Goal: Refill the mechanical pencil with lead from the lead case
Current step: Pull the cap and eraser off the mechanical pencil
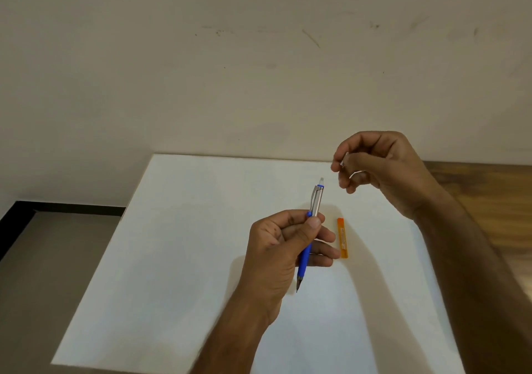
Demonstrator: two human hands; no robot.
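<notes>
Pale, scuffed wall [259, 71] fills the upper half of the head view; below it a flat white board [187, 258] lies on a brown wooden tabletop [489, 201], with grey floor [43, 273] at nine o'clock. On the board, at three o'clock from the left hand, lies a slim translucent orange lead case [342, 238], its long axis running twelve to six; its contents cannot be made out. The left hand [283, 251] is clamped around a blue and silver mechanical pencil [309, 237], held above the board with the dark tip toward six o'clock and the uncapped white eraser end toward one o'clock. The right hand [383, 169], well apart at one o'clock, is pinched closed on a small silvery piece [345, 159], too small to identify.
</notes>
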